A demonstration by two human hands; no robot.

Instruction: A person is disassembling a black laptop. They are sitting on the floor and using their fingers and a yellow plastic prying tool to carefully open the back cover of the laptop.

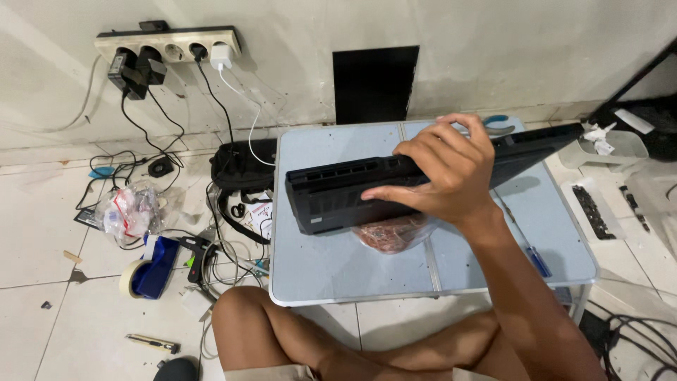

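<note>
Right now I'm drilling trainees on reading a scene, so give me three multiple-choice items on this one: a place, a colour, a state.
1. Where is the clear bag of reddish bits?
A. on the floor by the tape
B. on the table, under the laptop
C. on the wall strip

2. What colour is the charger plugged into the wall strip's rightmost socket?
A. white
B. red
C. green

3. How is the laptop held?
A. lying flat, untouched
B. lifted and gripped from above by one hand
C. leaning against the wall

Answers:
1 B: the bag lies on the table beneath the laptop.
2 A: the charger in the wall strip is white.
3 B: the right hand curls over the laptop's edge, holding it clear of the table; the left hand is out of view.
</note>
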